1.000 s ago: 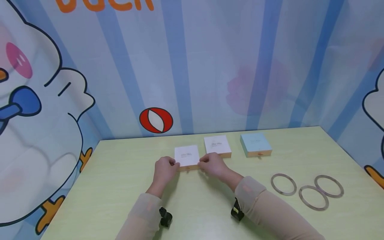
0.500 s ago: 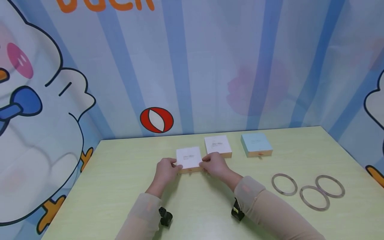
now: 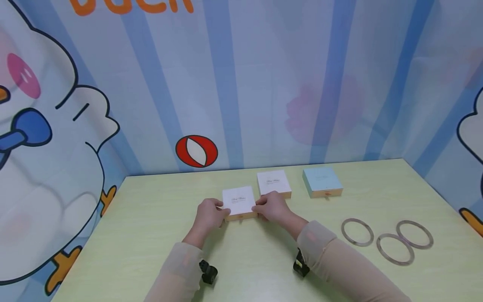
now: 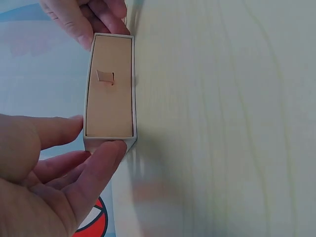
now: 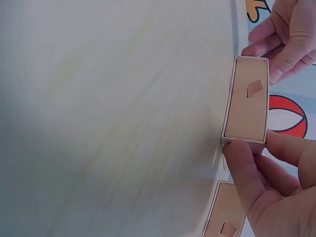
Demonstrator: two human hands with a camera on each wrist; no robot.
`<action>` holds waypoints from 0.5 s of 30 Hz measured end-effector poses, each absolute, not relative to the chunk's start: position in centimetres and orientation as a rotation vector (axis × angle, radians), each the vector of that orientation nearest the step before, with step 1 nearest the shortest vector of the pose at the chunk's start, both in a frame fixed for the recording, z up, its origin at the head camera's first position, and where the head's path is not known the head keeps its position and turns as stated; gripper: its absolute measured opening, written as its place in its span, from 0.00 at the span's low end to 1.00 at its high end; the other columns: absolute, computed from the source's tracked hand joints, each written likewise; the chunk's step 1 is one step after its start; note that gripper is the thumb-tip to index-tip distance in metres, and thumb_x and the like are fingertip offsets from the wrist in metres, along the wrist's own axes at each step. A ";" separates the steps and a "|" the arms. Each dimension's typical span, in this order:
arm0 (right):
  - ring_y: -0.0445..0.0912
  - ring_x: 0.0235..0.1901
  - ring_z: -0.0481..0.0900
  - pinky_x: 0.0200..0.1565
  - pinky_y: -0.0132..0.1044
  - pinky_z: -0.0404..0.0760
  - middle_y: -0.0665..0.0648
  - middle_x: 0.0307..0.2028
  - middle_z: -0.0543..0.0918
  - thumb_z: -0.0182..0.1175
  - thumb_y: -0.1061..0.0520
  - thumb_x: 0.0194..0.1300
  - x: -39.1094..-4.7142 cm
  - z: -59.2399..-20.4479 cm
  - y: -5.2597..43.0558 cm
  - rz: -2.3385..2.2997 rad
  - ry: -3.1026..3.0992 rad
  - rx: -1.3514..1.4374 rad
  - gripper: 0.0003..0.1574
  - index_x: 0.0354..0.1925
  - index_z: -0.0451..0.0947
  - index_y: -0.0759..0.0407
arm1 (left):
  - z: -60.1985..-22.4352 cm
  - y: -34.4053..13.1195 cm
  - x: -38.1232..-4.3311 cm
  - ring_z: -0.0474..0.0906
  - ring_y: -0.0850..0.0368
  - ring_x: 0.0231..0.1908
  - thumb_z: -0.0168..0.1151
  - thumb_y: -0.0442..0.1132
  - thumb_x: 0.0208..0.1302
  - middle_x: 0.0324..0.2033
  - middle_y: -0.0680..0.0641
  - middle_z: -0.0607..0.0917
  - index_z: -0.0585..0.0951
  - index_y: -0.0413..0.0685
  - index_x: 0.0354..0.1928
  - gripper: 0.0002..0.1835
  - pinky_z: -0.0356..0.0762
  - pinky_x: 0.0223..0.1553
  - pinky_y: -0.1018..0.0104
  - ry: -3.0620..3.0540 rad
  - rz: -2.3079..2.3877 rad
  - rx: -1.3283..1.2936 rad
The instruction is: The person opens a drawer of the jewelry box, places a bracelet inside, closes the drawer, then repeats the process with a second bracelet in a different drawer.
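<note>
1. Head view, clock centred on the gripped white box [image 3: 239,200]: the box is held toward the table's far side, its tan drawer front [image 3: 241,216] turned to 6 o'clock; whether it is lifted cannot be told.

2. At 8 o'clock its side is pinched by the left hand [image 3: 209,216], fingers bent and parted only by the box's edge. At 4 o'clock the other side is pinched likewise by the right hand [image 3: 274,208].

3. At 2 o'clock a second white box [image 3: 273,181] is partly overlapped by the right knuckles; it could be knocked askew if that hand were swung outward.

4. The drawer, seated flush and fitted with a small tab [image 4: 105,76], might slide out if the front were tipped down; thin walls could be dented by too hard a squeeze.

5. Beyond, near 3 o'clock, a pale blue box [image 3: 322,179] is set; between 3 and 4, three rings [image 3: 401,263] are laid flat and might be brushed by the right sleeve [image 3: 351,264].

6. Pale yellow-green wood grain is shown on the tabletop [image 3: 151,235]. At 12 o'clock it is backed by a blue-striped cartoon backdrop [image 3: 264,84].
</note>
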State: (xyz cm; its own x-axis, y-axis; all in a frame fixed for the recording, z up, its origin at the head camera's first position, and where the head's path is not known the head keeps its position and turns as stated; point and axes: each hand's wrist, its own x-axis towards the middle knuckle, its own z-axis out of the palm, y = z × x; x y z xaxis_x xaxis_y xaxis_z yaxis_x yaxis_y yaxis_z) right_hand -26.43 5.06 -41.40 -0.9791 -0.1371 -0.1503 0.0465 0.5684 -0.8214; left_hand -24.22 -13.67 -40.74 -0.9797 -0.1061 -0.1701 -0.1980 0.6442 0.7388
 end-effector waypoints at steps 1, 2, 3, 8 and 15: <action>0.43 0.23 0.77 0.26 0.32 0.78 0.59 0.39 0.83 0.66 0.60 0.58 -26.4 -41.4 5.1 -1.373 2.603 -0.075 0.13 0.40 0.83 0.67 | -40.7 -13.6 -24.2 0.76 0.57 0.25 0.64 0.38 0.60 0.36 0.42 0.81 0.77 0.34 0.51 0.20 0.74 0.27 0.69 2.740 1.262 -0.259; 0.43 0.24 0.78 0.27 0.33 0.79 0.60 0.42 0.82 0.66 0.60 0.58 -26.4 -41.4 5.2 -1.379 2.600 -0.074 0.13 0.40 0.84 0.67 | -40.7 -13.6 -24.2 0.76 0.58 0.24 0.64 0.38 0.60 0.36 0.42 0.81 0.77 0.34 0.51 0.19 0.73 0.27 0.69 2.734 1.268 -0.261; 0.43 0.24 0.78 0.27 0.34 0.80 0.60 0.43 0.82 0.66 0.60 0.58 -26.4 -41.5 5.2 -1.381 2.597 -0.075 0.13 0.40 0.84 0.67 | -40.7 -13.6 -24.2 0.75 0.58 0.23 0.64 0.38 0.60 0.35 0.42 0.81 0.77 0.35 0.50 0.19 0.73 0.26 0.69 2.727 1.272 -0.261; 0.44 0.26 0.79 0.29 0.35 0.81 0.59 0.40 0.82 0.67 0.60 0.57 -26.4 -41.6 5.5 -1.386 2.583 -0.070 0.13 0.40 0.84 0.66 | -40.7 -13.5 -24.2 0.75 0.58 0.21 0.64 0.38 0.60 0.31 0.43 0.81 0.76 0.35 0.48 0.17 0.73 0.25 0.69 2.697 1.284 -0.267; 0.44 0.25 0.78 0.29 0.34 0.81 0.57 0.36 0.82 0.67 0.59 0.57 -26.2 -41.7 5.9 -1.376 2.569 -0.041 0.13 0.40 0.83 0.65 | -40.5 -13.3 -24.2 0.75 0.57 0.23 0.66 0.37 0.58 0.32 0.44 0.81 0.77 0.36 0.45 0.16 0.74 0.26 0.70 2.688 1.262 -0.280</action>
State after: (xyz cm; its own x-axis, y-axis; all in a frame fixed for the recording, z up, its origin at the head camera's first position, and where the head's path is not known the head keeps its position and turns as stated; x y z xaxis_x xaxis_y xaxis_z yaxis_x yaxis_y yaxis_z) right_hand -26.22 5.86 -41.75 -0.9739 -0.1307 -0.1855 0.0819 0.5596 -0.8247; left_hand -24.19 -13.27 -40.50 -0.9699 -0.1009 -0.2217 -0.2350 0.6267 0.7430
